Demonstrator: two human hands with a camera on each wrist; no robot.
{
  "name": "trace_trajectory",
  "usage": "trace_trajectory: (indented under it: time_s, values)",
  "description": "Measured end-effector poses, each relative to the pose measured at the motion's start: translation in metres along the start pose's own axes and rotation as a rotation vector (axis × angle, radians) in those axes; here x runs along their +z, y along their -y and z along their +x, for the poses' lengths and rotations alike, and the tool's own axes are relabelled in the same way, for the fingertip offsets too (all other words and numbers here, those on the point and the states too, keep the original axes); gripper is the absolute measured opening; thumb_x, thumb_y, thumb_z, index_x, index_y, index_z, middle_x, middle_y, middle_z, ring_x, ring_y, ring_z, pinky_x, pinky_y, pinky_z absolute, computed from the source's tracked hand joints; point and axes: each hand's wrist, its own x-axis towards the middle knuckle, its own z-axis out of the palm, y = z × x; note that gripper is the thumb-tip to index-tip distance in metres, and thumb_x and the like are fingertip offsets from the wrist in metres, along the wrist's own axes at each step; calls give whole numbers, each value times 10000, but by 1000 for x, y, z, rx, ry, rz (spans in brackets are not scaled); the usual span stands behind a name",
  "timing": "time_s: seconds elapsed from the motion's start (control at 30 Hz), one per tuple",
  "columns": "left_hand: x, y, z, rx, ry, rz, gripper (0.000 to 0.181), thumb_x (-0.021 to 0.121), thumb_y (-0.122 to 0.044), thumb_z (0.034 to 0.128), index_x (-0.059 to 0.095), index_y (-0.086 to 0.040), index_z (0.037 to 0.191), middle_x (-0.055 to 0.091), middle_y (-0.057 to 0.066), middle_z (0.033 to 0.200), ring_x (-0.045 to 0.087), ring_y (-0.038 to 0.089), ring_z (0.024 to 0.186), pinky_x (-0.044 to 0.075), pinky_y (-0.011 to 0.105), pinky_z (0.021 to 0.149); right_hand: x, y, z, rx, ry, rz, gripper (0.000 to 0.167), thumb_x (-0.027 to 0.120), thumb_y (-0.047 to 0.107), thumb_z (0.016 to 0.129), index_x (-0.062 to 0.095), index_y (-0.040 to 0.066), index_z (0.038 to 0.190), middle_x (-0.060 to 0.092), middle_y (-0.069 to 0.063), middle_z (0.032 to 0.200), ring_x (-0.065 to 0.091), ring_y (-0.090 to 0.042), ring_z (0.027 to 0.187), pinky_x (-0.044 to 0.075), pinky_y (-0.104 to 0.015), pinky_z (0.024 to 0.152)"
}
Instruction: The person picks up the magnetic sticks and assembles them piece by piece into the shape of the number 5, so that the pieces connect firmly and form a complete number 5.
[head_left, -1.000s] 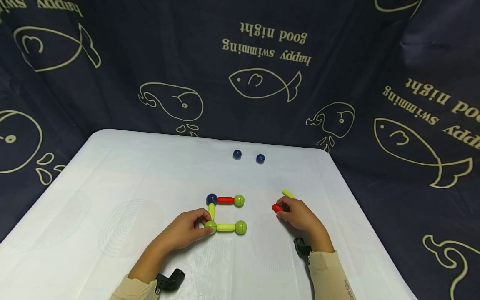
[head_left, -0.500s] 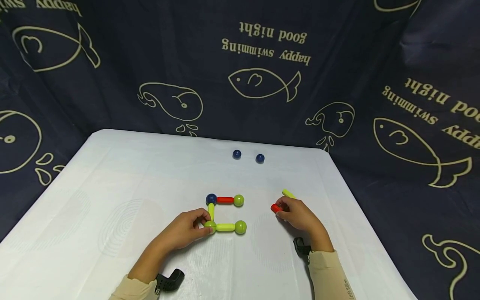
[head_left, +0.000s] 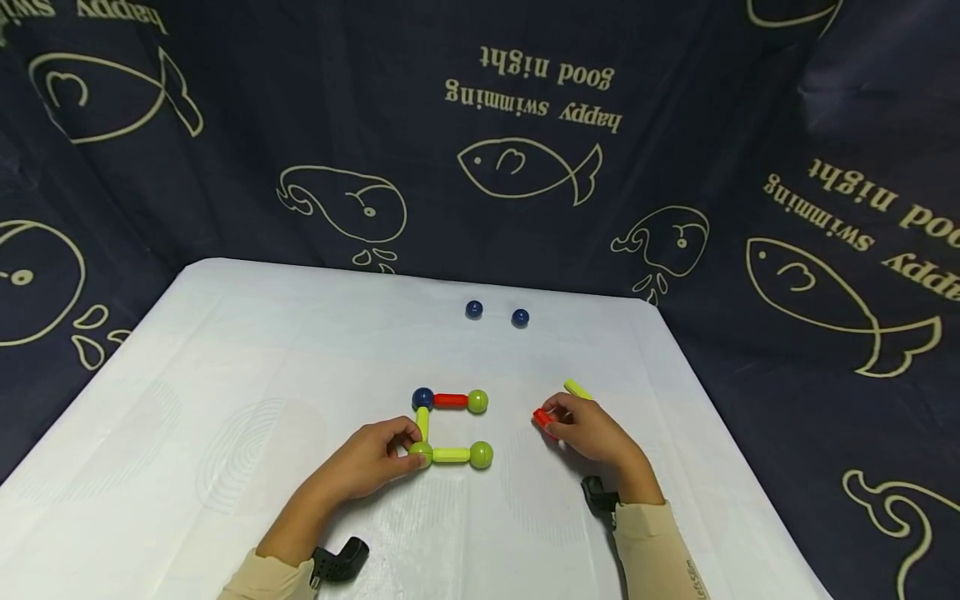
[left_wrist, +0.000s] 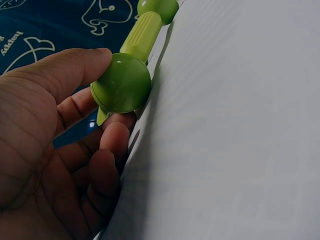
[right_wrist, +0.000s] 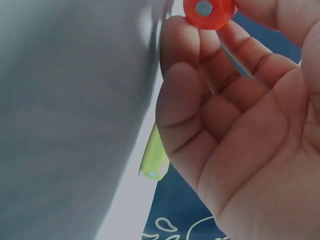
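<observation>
A C-shaped frame of magnetic rods and balls lies on the white table. Its near-left corner is a green ball (head_left: 422,453), which my left hand (head_left: 373,458) pinches between thumb and fingers. From that ball one yellow-green rod (head_left: 452,455) runs right to a second green ball (head_left: 482,455); another leads back to a blue ball (head_left: 423,398). A red rod (head_left: 451,401) joins the blue ball to a third green ball (head_left: 477,401). To the right, my right hand (head_left: 588,427) pinches a loose red magnetic rod (right_wrist: 212,20), its round end showing in the right wrist view.
Just behind the right hand lies a loose yellow-green rod (head_left: 577,388), partly hidden by it. Two blue balls, a left one (head_left: 474,309) and a right one (head_left: 521,317), sit near the far table edge. A dark fish-print cloth (head_left: 420,100) hangs behind the table.
My right hand has shifted slightly left with the red rod, which is now turned and shows more of its length. The left hand and the frame stay put.
</observation>
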Motion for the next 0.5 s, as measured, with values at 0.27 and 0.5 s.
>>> trace_trajectory:
  time_s: [0.27, 0.5]
  values:
    - [-1, -2, 0, -7, -1, 2, 204, 769, -312, 878, 642, -198, 990, 602, -98, 848, 493, 114, 682, 417, 275, 622, 5, 15, -2, -57, 69, 62, 159, 662, 72, 931, 651, 122, 1082, 622, 4, 895, 586, -182, 792, 487, -329, 713]
    - [-1, -1, 1, -5, 5, -7, 206, 768, -315, 880, 641, -197, 992, 606, -94, 856, 494, 115, 680, 417, 272, 618, 13, 16, 1, -60, 116, 54, 149, 656, 76, 933, 648, 138, 1069, 614, 12, 902, 556, -188, 820, 478, -316, 700]
